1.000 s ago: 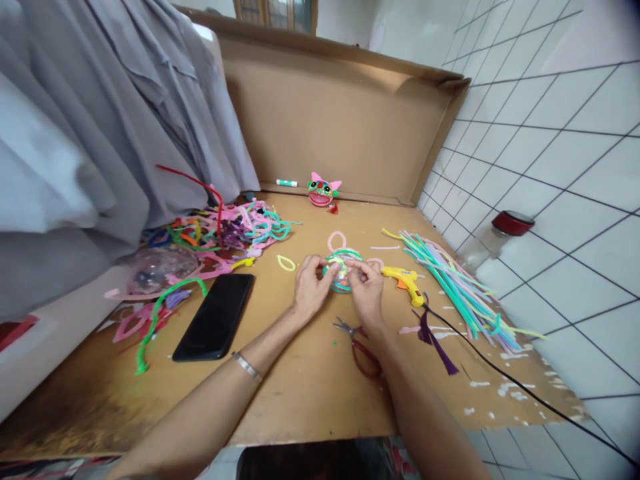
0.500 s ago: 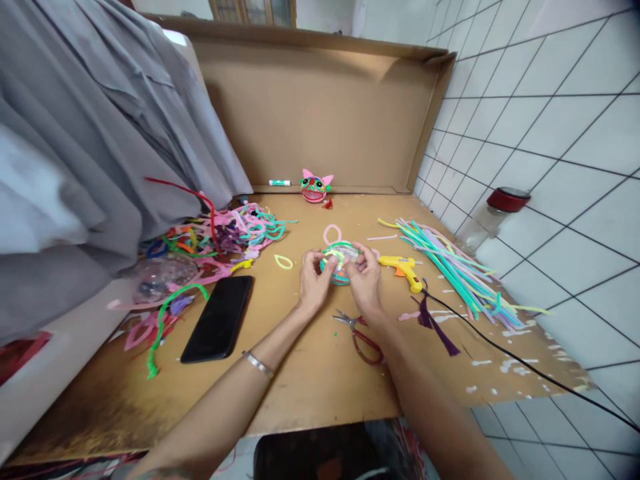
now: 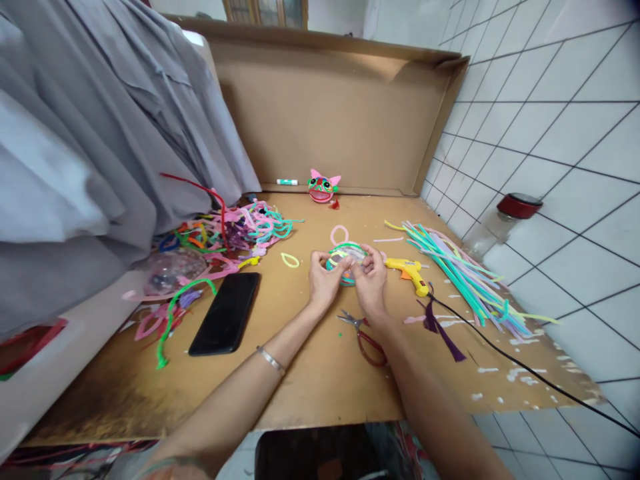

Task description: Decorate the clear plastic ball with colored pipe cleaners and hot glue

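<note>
- Left hand (image 3: pixel 326 280): pinching the left side of the round piece (image 3: pixel 343 253), thumb over its near face, fingers curled at the edge.
- Right hand (image 3: pixel 371 280): gripping the same piece from the right; the two thumb tips come close together on it.
- The round piece, banded in green, teal and yellow, is between the hands, above the middle of the desk (image 3: pixel 310 393).
- Just beyond it is a pink loop (image 3: pixel 339 227); to the left, a yellow loop (image 3: pixel 284 257).
- Glue gun (image 3: pixel 409 268): yellow, lying just right of the right hand, its black cord (image 3: pixel 500 347) running off to the right.
- Scissors (image 3: pixel 357 323): red-handled, nearer the person than the piece, partly behind the right forearm.
- Phone (image 3: pixel 225 313): face up, dark screen, left of the left forearm.
- Green strand (image 3: pixel 167 320): curving down left of the phone.
- Heap (image 3: pixel 250 223) of tangled coloured strands at the far left.
- Bundle (image 3: pixel 455 277) of straight strands at the right, near a red-lidded jar (image 3: pixel 493 230).
- Toy head (image 3: pixel 321 190): pink-eared, at the back against the cardboard (image 3: pixel 325 120), with a marker (image 3: pixel 287 182) left of it.
</note>
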Demonstrator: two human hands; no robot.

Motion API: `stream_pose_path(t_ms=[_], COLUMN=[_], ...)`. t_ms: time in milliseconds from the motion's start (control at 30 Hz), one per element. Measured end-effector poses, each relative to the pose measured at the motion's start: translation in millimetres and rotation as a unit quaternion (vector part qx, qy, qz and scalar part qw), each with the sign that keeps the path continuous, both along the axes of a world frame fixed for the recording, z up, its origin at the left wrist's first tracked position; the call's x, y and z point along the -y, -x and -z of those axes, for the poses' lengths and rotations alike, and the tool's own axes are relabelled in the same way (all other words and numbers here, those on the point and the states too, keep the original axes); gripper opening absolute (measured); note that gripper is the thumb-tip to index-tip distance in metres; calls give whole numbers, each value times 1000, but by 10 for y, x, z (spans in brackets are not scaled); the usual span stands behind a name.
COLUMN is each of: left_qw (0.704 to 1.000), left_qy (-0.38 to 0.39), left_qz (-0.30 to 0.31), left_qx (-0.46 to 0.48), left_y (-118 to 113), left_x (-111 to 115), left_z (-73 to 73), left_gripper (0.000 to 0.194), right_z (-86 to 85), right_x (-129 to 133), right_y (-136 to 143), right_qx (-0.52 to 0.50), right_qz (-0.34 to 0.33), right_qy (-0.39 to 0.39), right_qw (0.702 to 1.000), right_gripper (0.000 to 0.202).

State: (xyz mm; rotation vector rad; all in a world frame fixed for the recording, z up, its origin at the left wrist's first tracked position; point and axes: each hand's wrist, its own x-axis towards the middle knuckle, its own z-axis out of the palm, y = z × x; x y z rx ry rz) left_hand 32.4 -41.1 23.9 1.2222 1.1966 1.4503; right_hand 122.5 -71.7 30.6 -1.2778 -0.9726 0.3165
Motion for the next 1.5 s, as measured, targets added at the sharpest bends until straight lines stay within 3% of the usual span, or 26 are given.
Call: stream_pose_path(t_ms=[300, 800, 1000, 1167, 1500], left_qw=[999, 998, 995, 993, 987], left_qy=[-7, 12, 31, 66, 55], left_qz=[-9, -11, -10, 40, 100], left_qx=[33, 57, 96, 94, 115], left_y=[-16, -47, -77, -51, -33], left_x=[-72, -84, -148, -204, -130], left_z=[58, -17, 43, 74, 5], left_gripper=[49, 47, 56, 60, 60], right_z=[-23, -33, -21, -29, -46], right_x=[0, -13, -14, -13, -23], right_y=[7, 7, -19, -23, -49], right_qx=[-22, -33, -24, -34, -59], right_qz=[-7, 1, -2, -11, -28], right_qy=[10, 4, 7, 17, 7], right_qw=[1000, 999, 1000, 999, 998], right_gripper=[35, 35, 34, 35, 35])
